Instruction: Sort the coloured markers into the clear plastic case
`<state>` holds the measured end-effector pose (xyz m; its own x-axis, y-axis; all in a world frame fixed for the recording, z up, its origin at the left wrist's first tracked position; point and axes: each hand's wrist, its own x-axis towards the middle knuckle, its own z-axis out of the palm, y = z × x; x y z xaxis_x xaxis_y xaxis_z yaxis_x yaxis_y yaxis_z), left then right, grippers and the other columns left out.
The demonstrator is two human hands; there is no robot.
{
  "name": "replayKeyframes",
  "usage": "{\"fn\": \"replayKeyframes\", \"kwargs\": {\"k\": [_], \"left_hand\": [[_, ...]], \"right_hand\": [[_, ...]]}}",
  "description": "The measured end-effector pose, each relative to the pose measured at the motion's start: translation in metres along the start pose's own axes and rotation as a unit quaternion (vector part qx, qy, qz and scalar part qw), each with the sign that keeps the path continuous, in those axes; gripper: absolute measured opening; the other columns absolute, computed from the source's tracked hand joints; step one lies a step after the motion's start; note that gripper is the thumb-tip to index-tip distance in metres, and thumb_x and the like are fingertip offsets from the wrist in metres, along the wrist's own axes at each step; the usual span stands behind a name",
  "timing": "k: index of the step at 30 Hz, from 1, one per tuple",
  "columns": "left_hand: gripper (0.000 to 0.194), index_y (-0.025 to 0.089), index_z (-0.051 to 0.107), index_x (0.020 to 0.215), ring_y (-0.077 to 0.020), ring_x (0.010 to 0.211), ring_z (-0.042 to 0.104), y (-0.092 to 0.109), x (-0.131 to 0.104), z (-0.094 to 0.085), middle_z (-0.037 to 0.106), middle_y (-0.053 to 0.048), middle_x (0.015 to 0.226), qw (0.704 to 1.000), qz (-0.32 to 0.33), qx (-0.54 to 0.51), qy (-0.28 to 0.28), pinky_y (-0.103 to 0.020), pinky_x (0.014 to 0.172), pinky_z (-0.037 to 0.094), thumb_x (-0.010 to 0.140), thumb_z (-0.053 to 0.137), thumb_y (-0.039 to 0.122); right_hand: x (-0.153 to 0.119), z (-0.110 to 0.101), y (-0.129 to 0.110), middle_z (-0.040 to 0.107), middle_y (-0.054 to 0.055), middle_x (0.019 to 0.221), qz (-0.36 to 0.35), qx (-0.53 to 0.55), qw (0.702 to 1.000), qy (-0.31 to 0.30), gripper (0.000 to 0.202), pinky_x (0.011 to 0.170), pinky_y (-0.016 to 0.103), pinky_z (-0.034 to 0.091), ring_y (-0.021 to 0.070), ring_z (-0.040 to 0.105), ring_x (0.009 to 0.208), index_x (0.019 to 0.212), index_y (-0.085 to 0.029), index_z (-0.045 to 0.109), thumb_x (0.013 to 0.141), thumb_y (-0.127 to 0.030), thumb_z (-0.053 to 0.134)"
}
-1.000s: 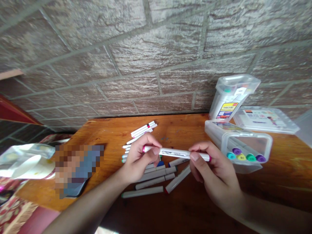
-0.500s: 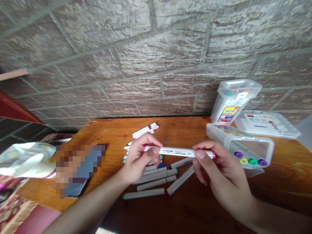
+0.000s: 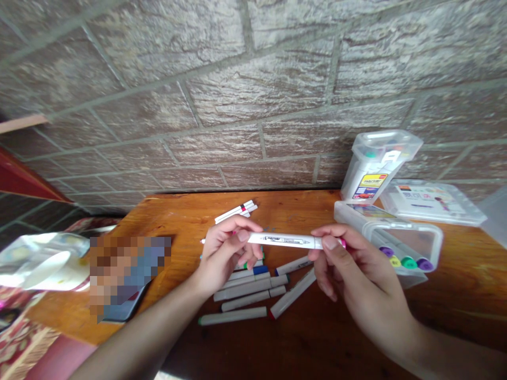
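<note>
A white marker [image 3: 285,240] with pink ends is held level above the table between both hands. My left hand [image 3: 225,250] pinches its left end between thumb and fingers. Around the right end, my right hand [image 3: 352,264] is closed, thumb in front, and a bit of the pink cap shows past it. Below lie several loose white markers [image 3: 243,315] with green, blue and red ends, partly hidden by my left hand. Thinner white pens [image 3: 236,210] lie behind that hand.
An open clear case [image 3: 439,237] with several markers lies on its side at right. Behind it stand a closed marker box [image 3: 366,163] and a flat plastic case [image 3: 439,203]. A phone [image 3: 127,306], partly pixelated, lies left on the wooden table [image 3: 301,206]. A brick wall [image 3: 222,105] rises behind.
The marker has turned slightly about its length, its printed label shifting, and its left end sits a little higher. My left fingers have shifted on it. Both hands still hold it.
</note>
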<state>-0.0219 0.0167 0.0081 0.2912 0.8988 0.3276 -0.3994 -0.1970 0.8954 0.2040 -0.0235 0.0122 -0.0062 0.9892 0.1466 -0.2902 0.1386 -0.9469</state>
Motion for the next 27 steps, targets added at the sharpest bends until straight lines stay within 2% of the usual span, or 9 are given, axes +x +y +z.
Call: {"fn": "replayKeyframes", "kwargs": {"k": [3, 8, 14, 21, 27], "left_hand": [[0.017, 0.014, 0.080, 0.102, -0.0063, 0.042, 0.043, 0.0002, 0.0008, 0.0004, 0.076, -0.005, 0.068, 1.000, -0.006, -0.013, 0.012, -0.020, 0.044, 0.048, 0.098, 0.071, 0.028], [0.021, 0.014, 0.081, 0.101, -0.0073, 0.042, 0.043, 0.0013, 0.0017, 0.0012, 0.076, -0.006, 0.068, 0.999, -0.017, -0.020, 0.024, -0.022, 0.043, 0.047, 0.095, 0.073, 0.032], [0.027, 0.012, 0.080, 0.100, -0.0080, 0.041, 0.042, 0.0015, 0.0026, 0.0005, 0.077, -0.008, 0.068, 0.999, -0.019, -0.019, 0.040, -0.023, 0.043, 0.047, 0.094, 0.072, 0.036], [0.027, 0.011, 0.081, 0.101, -0.0084, 0.041, 0.042, 0.0021, 0.0037, 0.0006, 0.077, -0.009, 0.067, 0.999, -0.014, -0.029, 0.042, -0.023, 0.042, 0.047, 0.095, 0.069, 0.034], [0.032, 0.009, 0.079, 0.102, -0.0092, 0.040, 0.041, 0.0034, 0.0052, 0.0020, 0.076, -0.009, 0.065, 0.998, -0.023, -0.020, 0.061, -0.024, 0.040, 0.046, 0.093, 0.069, 0.039]], "right_hand": [[0.0003, 0.0000, -0.0001, 0.072, 0.001, 0.076, 0.007, 0.002, 1.000, 0.003, 0.030, 0.034, 0.017, 0.042, 0.0080, 0.053, 0.039, 0.102, -0.023, 0.074, 0.097, -0.053, 0.077], [0.0012, 0.0003, -0.0002, 0.069, -0.001, 0.067, 0.022, 0.014, 1.000, -0.001, 0.030, 0.034, 0.017, 0.042, 0.0088, 0.053, 0.039, 0.103, -0.023, 0.074, 0.099, -0.053, 0.075], [0.0013, -0.0003, 0.0012, 0.077, 0.004, 0.087, 0.022, 0.033, 0.999, 0.003, 0.030, 0.033, 0.019, 0.042, 0.0087, 0.053, 0.041, 0.106, -0.025, 0.077, 0.097, -0.054, 0.076], [0.0020, -0.0010, 0.0008, 0.077, 0.006, 0.091, 0.046, 0.058, 0.997, 0.001, 0.030, 0.033, 0.021, 0.042, 0.0099, 0.055, 0.041, 0.108, -0.025, 0.078, 0.098, -0.053, 0.075], [0.0010, 0.0007, 0.0023, 0.080, 0.008, 0.091, 0.051, 0.058, 0.997, 0.007, 0.030, 0.032, 0.021, 0.040, 0.0107, 0.055, 0.040, 0.108, -0.023, 0.077, 0.098, -0.052, 0.074]]}}
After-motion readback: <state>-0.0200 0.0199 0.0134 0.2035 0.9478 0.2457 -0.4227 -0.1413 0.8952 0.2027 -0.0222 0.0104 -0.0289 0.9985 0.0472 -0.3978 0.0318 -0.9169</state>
